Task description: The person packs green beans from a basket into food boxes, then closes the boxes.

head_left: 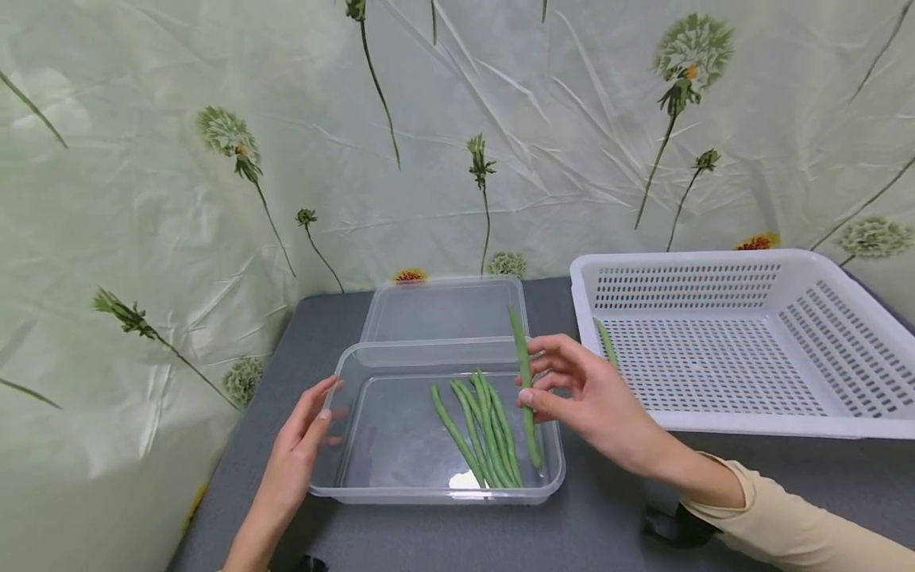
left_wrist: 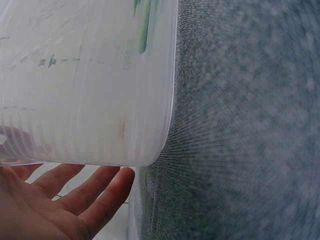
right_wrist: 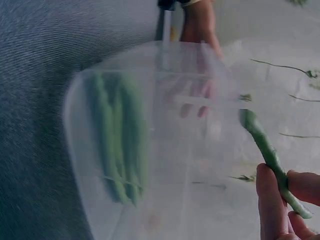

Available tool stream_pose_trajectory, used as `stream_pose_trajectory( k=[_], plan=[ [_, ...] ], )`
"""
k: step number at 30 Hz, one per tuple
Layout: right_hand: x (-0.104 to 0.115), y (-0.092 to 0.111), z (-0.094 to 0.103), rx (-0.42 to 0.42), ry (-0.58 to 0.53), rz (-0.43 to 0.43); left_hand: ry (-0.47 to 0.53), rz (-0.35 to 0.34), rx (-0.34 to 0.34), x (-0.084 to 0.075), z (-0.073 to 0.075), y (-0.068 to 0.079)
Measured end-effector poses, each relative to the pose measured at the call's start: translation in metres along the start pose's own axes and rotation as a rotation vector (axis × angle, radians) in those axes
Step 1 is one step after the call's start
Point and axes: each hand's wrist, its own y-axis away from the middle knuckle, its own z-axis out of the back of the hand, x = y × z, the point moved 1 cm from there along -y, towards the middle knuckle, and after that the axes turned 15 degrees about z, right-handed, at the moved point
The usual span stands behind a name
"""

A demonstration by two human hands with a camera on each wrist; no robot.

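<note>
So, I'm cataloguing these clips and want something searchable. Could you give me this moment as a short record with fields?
Left grip: at the left end of the clear container
Right grip: pinches one green bean near the container's right end
Container contents: several beans, side by side, toward the right
White basket: right of container; a bean shows at its left side
Clear lid: behind the container
Surface: dark gray tabletop

The beans (head_left: pixel 492 433) are coloured green, the basket (head_left: pixel 715 423) white, the table (head_left: pixel 415 540) dark grey, the sleeve (head_left: pixel 801 520) cream; the pale backdrop (head_left: pixel 422 206) is printed with green-stemmed flowers (head_left: pixel 693 52).
</note>
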Motion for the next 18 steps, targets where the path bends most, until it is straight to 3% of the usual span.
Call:
stream_pose_trajectory(
  k=[8,18],
  plan=[
    [-0.022,0.004,-0.015,-0.011,0.057,-0.056,-0.002,0.004,-0.011,0.001,-0.003,-0.001],
    [-0.026,0.007,-0.015,0.105,0.144,-0.028,-0.008,0.021,-0.006,0.000,-0.003,0.001]
  ],
)
